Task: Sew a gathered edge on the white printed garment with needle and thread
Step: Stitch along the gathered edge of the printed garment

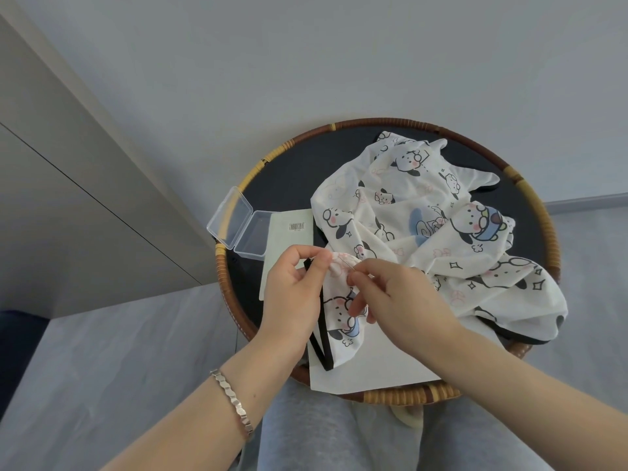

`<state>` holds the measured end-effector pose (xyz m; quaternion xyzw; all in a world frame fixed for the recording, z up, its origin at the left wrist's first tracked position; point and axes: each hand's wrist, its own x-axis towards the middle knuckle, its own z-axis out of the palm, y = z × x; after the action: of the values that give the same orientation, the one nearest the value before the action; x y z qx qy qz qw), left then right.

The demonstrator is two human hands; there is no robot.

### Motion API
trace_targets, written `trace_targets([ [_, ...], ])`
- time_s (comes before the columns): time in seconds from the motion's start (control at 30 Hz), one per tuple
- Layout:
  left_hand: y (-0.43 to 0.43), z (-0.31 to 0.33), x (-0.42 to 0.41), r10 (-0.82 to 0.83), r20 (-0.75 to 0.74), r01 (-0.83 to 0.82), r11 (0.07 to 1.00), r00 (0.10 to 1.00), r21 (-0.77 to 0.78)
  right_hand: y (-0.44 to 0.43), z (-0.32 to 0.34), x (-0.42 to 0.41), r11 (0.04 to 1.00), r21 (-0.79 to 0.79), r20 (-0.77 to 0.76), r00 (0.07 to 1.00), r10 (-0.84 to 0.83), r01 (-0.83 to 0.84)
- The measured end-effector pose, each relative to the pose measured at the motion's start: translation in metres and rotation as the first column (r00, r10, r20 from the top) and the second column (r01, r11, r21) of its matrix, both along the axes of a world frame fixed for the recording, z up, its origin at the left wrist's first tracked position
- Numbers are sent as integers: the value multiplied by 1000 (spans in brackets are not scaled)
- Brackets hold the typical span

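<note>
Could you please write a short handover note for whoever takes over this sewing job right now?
Left hand: pinching a bunched fold of the white printed garment at its black-trimmed edge.
Right hand: fingers pinched at the needle in that fold; the thread is too fine to see.
Things: the garment lies mostly heaped on the round rattan-rimmed tray table. An open clear plastic case and a pale card sit at the table's left; a white sheet lies under the working edge.
Done: a small stretch looks gathered at the fold.
Left: continue stitching and gathering along the edge, then tie off.
</note>
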<state>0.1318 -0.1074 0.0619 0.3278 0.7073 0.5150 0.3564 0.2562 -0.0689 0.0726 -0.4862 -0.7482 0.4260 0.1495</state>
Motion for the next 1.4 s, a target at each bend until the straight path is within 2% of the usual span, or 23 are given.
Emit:
trace_targets([
  [0.5, -1, 3, 3, -9, 16, 9, 1000, 1000, 29, 1, 2, -2, 1000, -3, 58, 998, -7, 8],
  [0.77, -5, 7, 7, -130, -124, 141, 986, 984, 87, 2, 4, -5, 1000, 19, 76, 997, 7, -9],
  [0.83, -6, 10, 7, -184, -171, 203, 974, 968, 99, 3, 5, -7, 999, -40, 22, 1000, -14, 15],
  [0.9, -7, 11, 6, -220, -231, 249, 963, 948, 105, 4, 6, -8, 983, -178, -90, 994, -60, 43],
  [1.03, -9, 9, 6, -149, -239, 178, 979, 960, 103, 5, 10, -9, 903, -430, -310, 935, -170, 22],
  [1.13, -7, 8, 5, -95, -112, 105, 991, 989, 87, 4, 9, -9, 902, -432, -311, 934, -173, 23],
  [1.2, -6, 8, 4, -106, -8, 106, 989, 994, 99, 5, 5, -9, 913, -406, -277, 947, -160, 35],
  [1.23, -6, 8, 4, -121, -6, 121, 988, 993, 100, 5, 3, -9, 915, -403, -267, 952, -150, 31],
  [1.4, -6, 5, 3, -140, -244, 167, 982, 960, 94, 5, 1, -5, 926, -373, -236, 971, -45, -48],
])
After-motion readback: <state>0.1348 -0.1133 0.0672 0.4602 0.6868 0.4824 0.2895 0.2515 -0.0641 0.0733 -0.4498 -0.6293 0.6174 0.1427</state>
